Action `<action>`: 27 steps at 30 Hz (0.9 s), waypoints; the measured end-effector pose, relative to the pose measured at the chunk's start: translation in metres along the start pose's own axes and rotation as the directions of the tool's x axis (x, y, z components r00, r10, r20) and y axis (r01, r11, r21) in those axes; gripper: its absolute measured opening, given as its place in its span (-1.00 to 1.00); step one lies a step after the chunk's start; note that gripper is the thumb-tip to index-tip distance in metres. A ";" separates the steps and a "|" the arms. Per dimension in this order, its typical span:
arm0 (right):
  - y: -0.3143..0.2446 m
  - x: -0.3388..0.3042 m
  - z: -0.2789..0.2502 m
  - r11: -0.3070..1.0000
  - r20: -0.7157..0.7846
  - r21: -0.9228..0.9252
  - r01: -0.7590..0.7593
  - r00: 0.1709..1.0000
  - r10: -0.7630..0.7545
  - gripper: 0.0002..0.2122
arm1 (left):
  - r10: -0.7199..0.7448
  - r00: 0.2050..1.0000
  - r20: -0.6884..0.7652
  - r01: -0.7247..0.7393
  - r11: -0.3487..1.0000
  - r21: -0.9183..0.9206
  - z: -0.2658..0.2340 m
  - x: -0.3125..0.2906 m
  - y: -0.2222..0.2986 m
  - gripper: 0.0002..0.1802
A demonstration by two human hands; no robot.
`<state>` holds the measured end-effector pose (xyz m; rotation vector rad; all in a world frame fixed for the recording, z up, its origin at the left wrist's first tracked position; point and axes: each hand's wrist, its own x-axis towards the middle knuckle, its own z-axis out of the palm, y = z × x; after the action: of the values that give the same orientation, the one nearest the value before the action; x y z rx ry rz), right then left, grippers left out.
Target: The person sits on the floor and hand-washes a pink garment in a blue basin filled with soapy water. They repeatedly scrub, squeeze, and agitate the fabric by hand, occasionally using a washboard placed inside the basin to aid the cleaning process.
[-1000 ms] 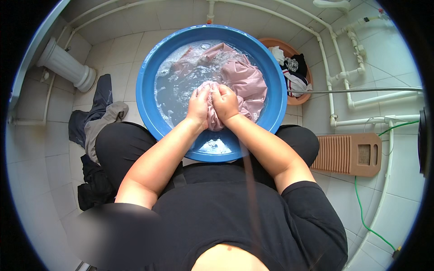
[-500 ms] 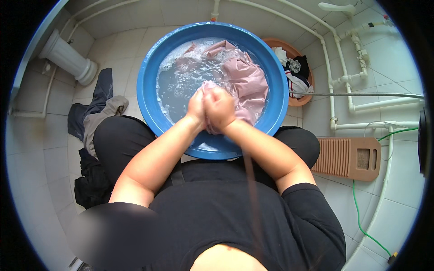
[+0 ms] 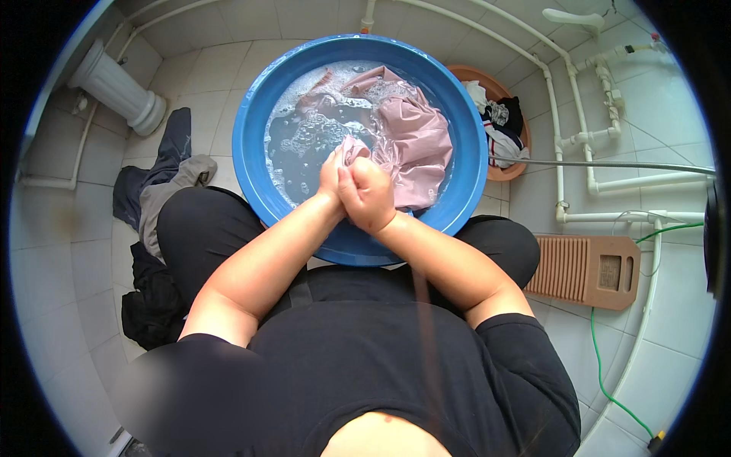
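Note:
A large blue basin (image 3: 247, 164) of soapy water stands between my knees. In it a pink garment (image 3: 415, 141) lies partly soaked, bulging above the water on the right side. My left hand (image 3: 330, 179) and my right hand (image 3: 367, 192) are pressed together over the near half of the basin. Both are closed on a bunched part of the pink garment, and a bit of the cloth pokes out above the fingers. White suds float at the left and far side of the water.
An orange-brown basin (image 3: 518, 169) with dark and white clothes is behind at the right. A brown washboard (image 3: 567, 268) lies right of my knee, near a green hose (image 3: 598, 358) and white pipes (image 3: 558, 175). Grey and dark trousers (image 3: 173, 156) and black clothes (image 3: 152, 301) lie at the left.
My hands stay closed on the pink garment. The right fist has turned a little, and more bunched cloth shows above the fingers. The suds have shifted slightly.

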<state>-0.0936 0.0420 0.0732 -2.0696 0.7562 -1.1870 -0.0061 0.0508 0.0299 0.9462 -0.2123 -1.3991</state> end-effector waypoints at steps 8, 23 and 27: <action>0.010 0.010 -0.001 0.981 -0.097 0.040 -0.192 0.976 0.195 -0.81 | -0.008 1.000 -0.026 0.009 1.000 0.009 0.013 -0.003 0.001 -0.61; 0.097 0.018 -0.027 0.893 0.208 -0.428 -0.140 0.946 0.247 -0.57 | 0.537 0.844 -0.015 -0.171 0.295 0.940 -0.040 0.057 0.067 -0.39; 0.092 0.012 -0.028 0.809 0.439 -0.587 0.017 0.846 0.302 -0.49 | 0.121 0.963 -0.242 0.270 -0.477 0.836 -0.041 0.048 0.043 -0.46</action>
<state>-0.1285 -0.0320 0.0213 -2.5895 1.0669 -0.2622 0.0623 0.0209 0.0144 2.7877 -1.5388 -0.7514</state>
